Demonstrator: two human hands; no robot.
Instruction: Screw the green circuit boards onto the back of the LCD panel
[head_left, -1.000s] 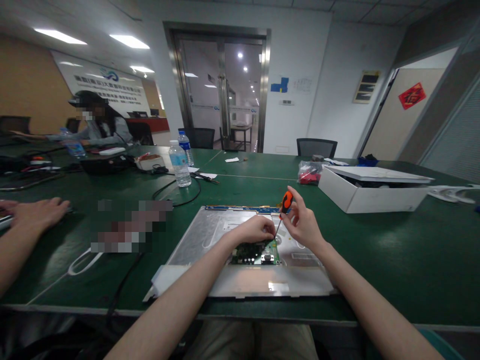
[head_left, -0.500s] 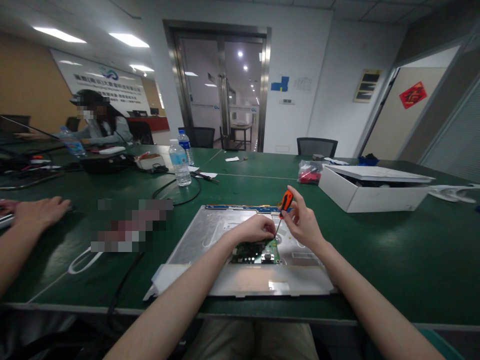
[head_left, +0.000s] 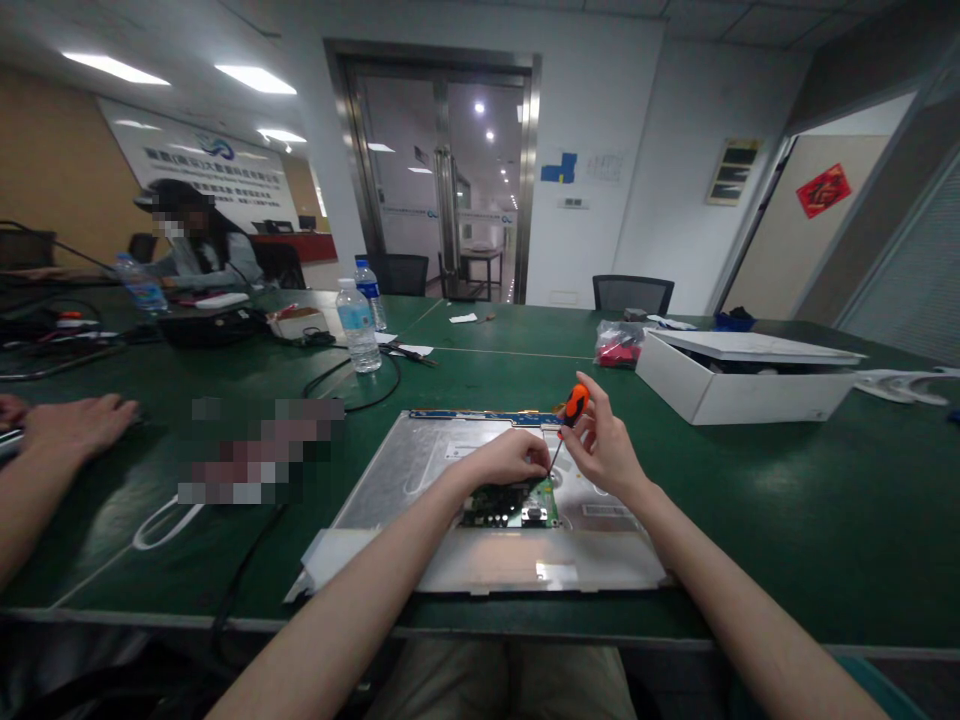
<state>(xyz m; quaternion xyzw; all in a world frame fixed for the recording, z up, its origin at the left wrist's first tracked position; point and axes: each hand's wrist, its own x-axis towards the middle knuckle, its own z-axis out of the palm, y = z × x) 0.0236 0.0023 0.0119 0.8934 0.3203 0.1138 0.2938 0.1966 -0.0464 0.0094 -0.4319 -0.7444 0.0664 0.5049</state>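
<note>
A: Where is the screwdriver [head_left: 574, 404] just now?

B: In the right hand [head_left: 606, 452], above the far right part of the metal panel [head_left: 405, 462]. Thumb and fingers pinch the orange handle, and the thin shaft slants down to the upper right corner of the circuit board [head_left: 511, 506].

A: And the board?

B: It lies flat on the panel, near the panel's front edge and about midway across it.

A: What is the left hand [head_left: 510, 458] doing?

B: It rests on the back edge of the board, just beside the screwdriver tip, with its fingers bunched together and curled down. I cannot tell whether they nip a screw or only steady the board.

A: How far along does the work look?

B: Hard to judge. The board sits square on the panel with the tip at one corner, so I would say that corner's fastening is in hand. I can make out no loose screws on the panel, and the other corners are too small to read.

A: Anything else about?

B: A white box [head_left: 742, 388] stands behind the panel to the right, with a red bag [head_left: 619, 346] beside it. A water bottle [head_left: 358, 328] and a black cable lie behind the panel to the left. Well to the left of the panel a co-worker's hand [head_left: 75, 425] lies on the green table [head_left: 787, 500].
</note>
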